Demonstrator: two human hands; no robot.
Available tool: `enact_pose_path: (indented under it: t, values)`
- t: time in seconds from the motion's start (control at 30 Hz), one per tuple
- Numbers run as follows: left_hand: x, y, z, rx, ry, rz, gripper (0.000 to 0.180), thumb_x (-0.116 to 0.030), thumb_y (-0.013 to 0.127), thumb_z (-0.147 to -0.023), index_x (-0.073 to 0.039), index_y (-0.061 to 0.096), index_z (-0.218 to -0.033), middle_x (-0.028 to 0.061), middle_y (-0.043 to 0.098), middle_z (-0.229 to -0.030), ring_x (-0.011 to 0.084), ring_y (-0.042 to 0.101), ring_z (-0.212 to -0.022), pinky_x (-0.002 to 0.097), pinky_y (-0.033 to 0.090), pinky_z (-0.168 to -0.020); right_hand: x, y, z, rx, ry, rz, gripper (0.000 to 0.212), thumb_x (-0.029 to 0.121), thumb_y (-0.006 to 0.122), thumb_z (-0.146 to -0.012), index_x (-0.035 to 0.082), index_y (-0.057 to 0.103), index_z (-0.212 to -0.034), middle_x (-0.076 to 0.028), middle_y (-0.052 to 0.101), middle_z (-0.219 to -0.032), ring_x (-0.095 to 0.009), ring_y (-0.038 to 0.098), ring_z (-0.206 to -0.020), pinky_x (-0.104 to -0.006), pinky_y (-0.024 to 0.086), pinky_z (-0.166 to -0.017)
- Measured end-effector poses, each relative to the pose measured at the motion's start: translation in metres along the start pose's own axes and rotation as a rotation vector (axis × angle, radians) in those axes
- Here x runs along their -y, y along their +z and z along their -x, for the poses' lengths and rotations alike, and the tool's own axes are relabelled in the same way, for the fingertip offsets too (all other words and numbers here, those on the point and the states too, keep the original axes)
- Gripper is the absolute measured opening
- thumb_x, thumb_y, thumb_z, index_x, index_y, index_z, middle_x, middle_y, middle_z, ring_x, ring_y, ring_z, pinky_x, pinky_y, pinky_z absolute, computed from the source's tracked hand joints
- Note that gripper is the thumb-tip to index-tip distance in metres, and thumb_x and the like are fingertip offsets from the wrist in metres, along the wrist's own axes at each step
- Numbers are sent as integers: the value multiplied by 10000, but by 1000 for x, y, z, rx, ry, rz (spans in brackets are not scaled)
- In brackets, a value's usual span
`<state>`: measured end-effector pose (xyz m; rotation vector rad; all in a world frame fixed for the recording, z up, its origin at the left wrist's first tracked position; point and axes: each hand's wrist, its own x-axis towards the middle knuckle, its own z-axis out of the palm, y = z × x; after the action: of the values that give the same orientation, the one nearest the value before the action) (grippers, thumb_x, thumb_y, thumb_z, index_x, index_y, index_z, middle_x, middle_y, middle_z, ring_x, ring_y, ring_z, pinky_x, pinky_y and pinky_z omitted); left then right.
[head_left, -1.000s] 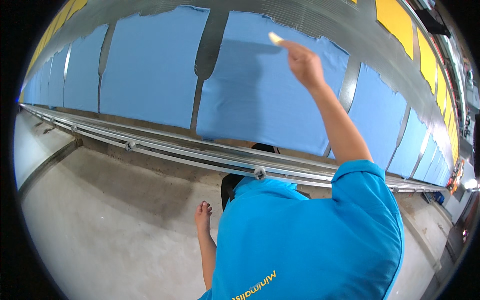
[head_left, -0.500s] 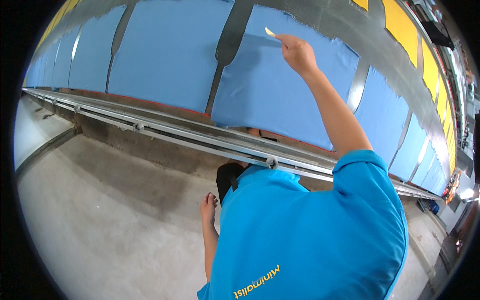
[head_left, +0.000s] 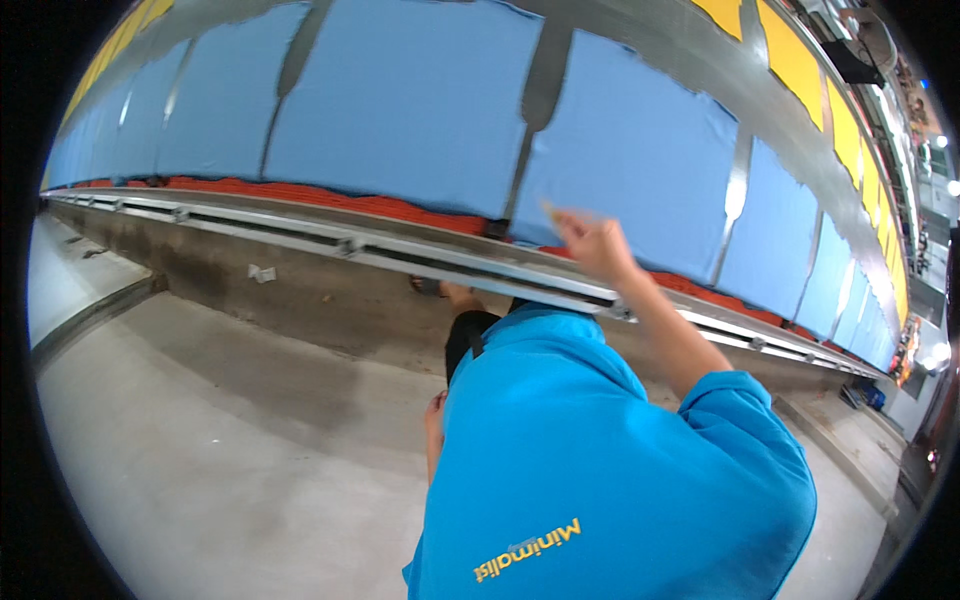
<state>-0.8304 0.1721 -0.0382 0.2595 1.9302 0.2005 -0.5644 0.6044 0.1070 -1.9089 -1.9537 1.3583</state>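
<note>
Head view: 1 right hand [head_left: 594, 243]; 1 pale sliver [head_left: 549, 211] pinched

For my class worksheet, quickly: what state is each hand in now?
Left hand: partly hidden by the blue shirt; cannot tell.
Right hand: closed, holding a small pale-yellow piece, blurred.

Near panels [head_left: 410, 100] blue; far panels [head_left: 795, 65] yellow; shirt [head_left: 610, 450] azure.
</note>
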Motion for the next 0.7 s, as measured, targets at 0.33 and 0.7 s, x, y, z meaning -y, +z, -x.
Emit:
enact_pose_path:
  t: [0.33,0.7]
  values:
    - [25,-214,-76,-276,17,735,478,-388,563,-1019,-2,558,-1302,169,655,-1232,282,654,-1079,387,534,-845,108,73,-156,-436,-453,318,264,103,521,-911,90,717,-1088,-205,711,-960,-392,685,-895,-489,545,-774]
    - [33,-216,-65,-35,-69,223,356,-379,593,-1010,-47,632,-1133,84,694,-1037,197,659,-924,330,520,-780,191,191,-133,-339,-394,109,335,126,555,-906,208,719,-1187,-140,723,-972,-351,695,-836,-443,553,-695]
